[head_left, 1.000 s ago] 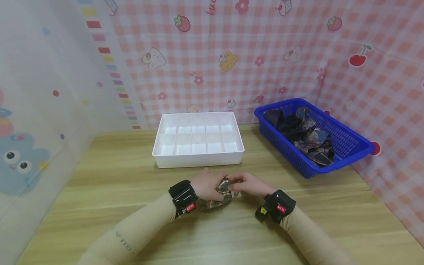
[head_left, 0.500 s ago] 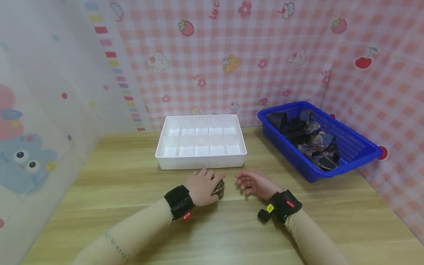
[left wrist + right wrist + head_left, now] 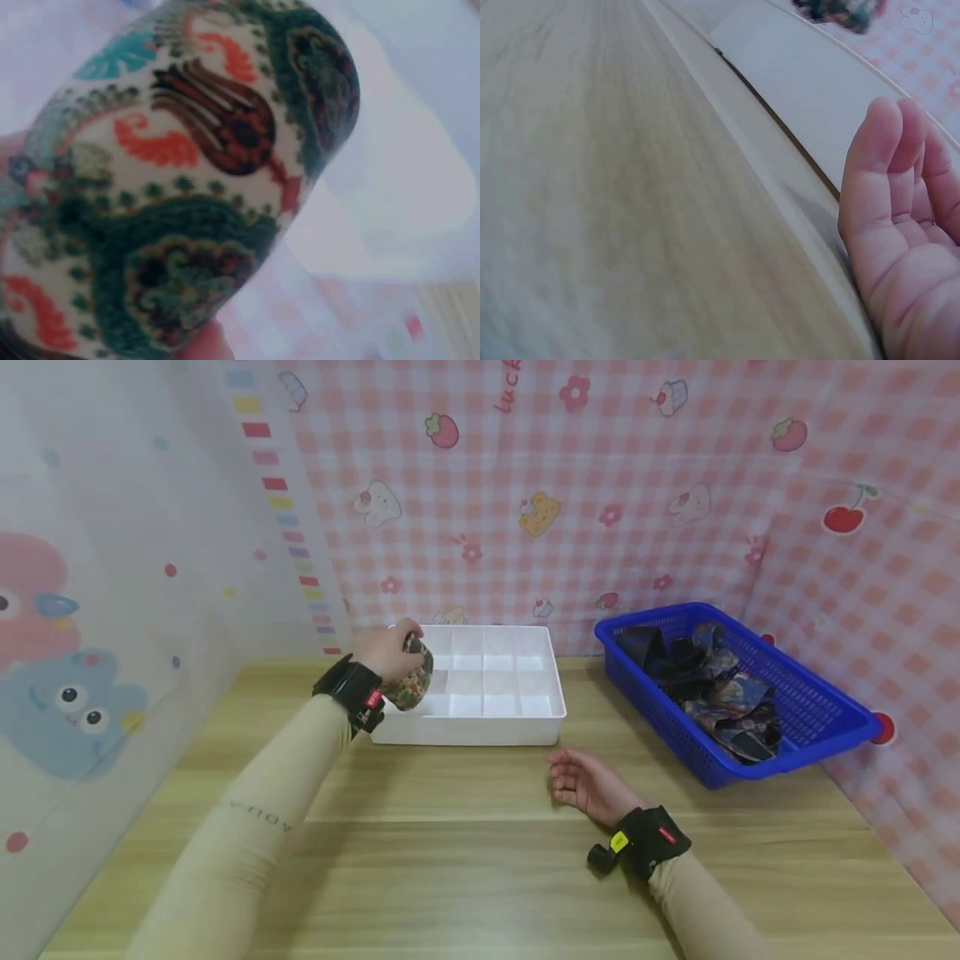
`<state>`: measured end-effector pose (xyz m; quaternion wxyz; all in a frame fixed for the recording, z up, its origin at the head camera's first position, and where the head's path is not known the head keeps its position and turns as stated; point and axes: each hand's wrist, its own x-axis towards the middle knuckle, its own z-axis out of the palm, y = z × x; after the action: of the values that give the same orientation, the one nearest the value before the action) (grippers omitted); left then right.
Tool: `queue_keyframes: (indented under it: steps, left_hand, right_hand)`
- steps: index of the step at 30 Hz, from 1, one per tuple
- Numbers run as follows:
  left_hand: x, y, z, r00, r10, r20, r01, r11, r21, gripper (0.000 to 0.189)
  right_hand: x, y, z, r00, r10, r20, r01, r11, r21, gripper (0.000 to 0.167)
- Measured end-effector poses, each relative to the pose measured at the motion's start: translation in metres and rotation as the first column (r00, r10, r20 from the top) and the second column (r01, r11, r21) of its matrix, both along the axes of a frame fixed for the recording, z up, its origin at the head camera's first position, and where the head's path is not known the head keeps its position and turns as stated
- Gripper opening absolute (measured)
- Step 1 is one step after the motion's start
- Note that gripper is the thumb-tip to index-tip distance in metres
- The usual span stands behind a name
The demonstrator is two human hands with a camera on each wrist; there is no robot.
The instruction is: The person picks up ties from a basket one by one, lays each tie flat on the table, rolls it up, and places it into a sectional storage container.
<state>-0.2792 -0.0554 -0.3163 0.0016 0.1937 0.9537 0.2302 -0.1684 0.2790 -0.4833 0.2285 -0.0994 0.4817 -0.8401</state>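
My left hand [image 3: 384, 653] grips a folded patterned cloth [image 3: 415, 683] over the left end of a white divided box [image 3: 472, 732]. In the left wrist view the cloth [image 3: 217, 142] fills much of the frame, with green, cream and orange-red motifs; only bits of the hand show beside it. My right hand [image 3: 592, 785] rests near the wooden table in front of the box's right corner, fingers loosely curled around nothing. The right wrist view shows that hand [image 3: 900, 217] beside the table surface, with the cloth [image 3: 840, 11] partly visible at the top.
A blue perforated basket [image 3: 667, 722] stands on the right, holding several crumpled dark and printed cloths [image 3: 731, 702]. Behind the wooden table [image 3: 450, 860] hangs a pink checked curtain [image 3: 465, 485]; a white one [image 3: 135, 527] closes off the left side. The box has two rows of compartments.
Both hands were together on the cloth over the table. The right hand has let go and drawn slightly right; the left has carried the cloth up and left, over the box.
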Motion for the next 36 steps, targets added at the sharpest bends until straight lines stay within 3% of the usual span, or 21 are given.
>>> queue_keyframes:
  steps: [1, 2, 4, 5, 7, 8, 12, 16, 19, 23, 26, 28, 31, 34, 35, 36]
  left_hand:
    - [-0.017, -0.006, -0.01, 0.999, -0.002, -0.054, 0.003, 1.0, 0.012, 0.034]
    - [-0.027, -0.009, -0.017, 0.998, 0.017, -0.067, -0.017, 1.0, -0.005, 0.03]
    - [-0.044, -0.012, -0.034, 0.995, 0.038, -0.09, -0.041, 0.999, -0.035, 0.023]
    - [-0.047, -0.011, -0.038, 0.994, 0.052, -0.094, -0.059, 0.996, -0.066, 0.02]
    - [-0.045, -0.006, -0.043, 0.99, 0.096, -0.108, -0.11, 0.985, -0.135, 0.016]
    - [-0.036, 0.0, -0.038, 0.989, 0.133, -0.071, -0.144, 0.969, -0.2, 0.017]
    - [-0.018, 0.013, -0.034, 0.985, 0.162, -0.065, -0.174, 0.925, -0.337, 0.021]
    - [-0.022, 0.012, -0.043, 0.992, 0.114, -0.045, -0.123, 0.923, -0.366, 0.018]
    - [-0.035, 0.0, -0.058, 0.997, 0.062, -0.051, -0.078, 0.915, -0.395, 0.011]
    - [-0.051, -0.017, -0.077, 0.995, -0.083, -0.052, 0.055, 0.917, -0.395, 0.012]
    - [-0.049, -0.022, -0.075, 0.987, -0.16, 0.022, 0.157, 0.923, -0.352, 0.027]
    - [-0.045, -0.023, -0.07, 0.984, -0.16, 0.079, 0.178, 0.926, -0.333, 0.044]
    - [-0.031, -0.042, -0.056, 0.975, -0.151, 0.161, 0.187, 0.953, -0.24, 0.061]
    - [-0.017, -0.065, -0.055, 0.969, -0.186, 0.162, 0.191, 0.981, -0.014, 0.064]
    - [-0.011, -0.073, -0.057, 0.971, -0.177, 0.158, 0.165, 0.982, 0.091, 0.064]
    - [-0.005, -0.081, -0.063, 0.972, -0.172, 0.158, 0.135, 0.967, 0.217, 0.064]
  right_hand:
    - [0.001, 0.002, 0.0, 1.0, -0.006, 0.0, 0.006, 1.0, -0.001, 0.034]
    - [0.002, 0.003, 0.0, 1.0, -0.011, 0.002, 0.011, 1.0, 0.001, 0.034]
    - [0.003, 0.005, 0.001, 1.0, -0.024, 0.01, 0.024, 1.0, 0.009, 0.033]
    - [0.004, 0.006, 0.001, 0.999, -0.03, 0.015, 0.03, 0.999, 0.013, 0.033]
    - [0.005, 0.007, 0.002, 0.999, -0.042, 0.022, 0.041, 0.999, 0.021, 0.032]
    - [0.005, 0.008, 0.003, 0.999, -0.046, 0.024, 0.046, 0.999, 0.022, 0.032]
    - [0.005, 0.011, 0.004, 0.998, -0.067, 0.019, 0.066, 0.998, 0.023, 0.032]
    - [0.004, 0.012, 0.004, 0.997, -0.078, 0.006, 0.078, 0.997, 0.019, 0.032]
    - [0.001, 0.009, 0.003, 0.998, -0.068, 0.01, 0.068, 0.997, 0.022, 0.031]
    - [-0.002, 0.003, 0.002, 0.999, -0.048, 0.019, 0.047, 0.998, 0.031, 0.03]
    - [-0.004, 0.003, -0.002, 0.999, -0.051, 0.017, 0.051, 0.998, 0.04, 0.029]
    - [-0.003, 0.006, -0.004, 0.998, -0.061, 0.015, 0.06, 0.997, 0.044, 0.029]
    - [-0.006, 0.0, -0.004, 0.998, -0.055, 0.015, 0.054, 0.997, 0.062, 0.029]
    - [-0.006, -0.005, -0.001, 0.998, -0.063, -0.004, 0.063, 0.991, 0.12, 0.028]
    - [-0.005, -0.006, 0.002, 0.997, -0.072, -0.027, 0.076, 0.985, 0.157, 0.028]
    - [-0.003, -0.008, 0.007, 0.995, -0.083, -0.056, 0.093, 0.975, 0.201, 0.027]
